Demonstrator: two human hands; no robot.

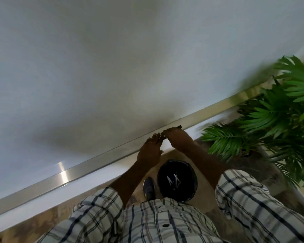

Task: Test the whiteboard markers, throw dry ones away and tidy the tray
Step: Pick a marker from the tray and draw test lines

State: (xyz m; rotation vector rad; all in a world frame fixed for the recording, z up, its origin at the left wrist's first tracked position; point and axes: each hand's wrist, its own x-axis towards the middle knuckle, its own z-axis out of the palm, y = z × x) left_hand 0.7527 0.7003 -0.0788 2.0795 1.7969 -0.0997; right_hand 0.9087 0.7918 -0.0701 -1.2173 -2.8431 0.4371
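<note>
Both hands at the whiteboard tray (95,161): right hand (177,137) curled over a dark marker (179,126) lying there, left hand (151,149) straight-fingered beside it, apparently to line things up. Bin (188,171) on the floor below catches dry ones.

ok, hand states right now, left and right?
Left hand: open, fingers straight, tips at the tray.
Right hand: fingers curled round a dark marker at the tray, blurred.

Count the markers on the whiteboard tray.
1: a dark marker lies along the tray under the right hand, its end showing past the fingertips. The left hand may hide others.
</note>
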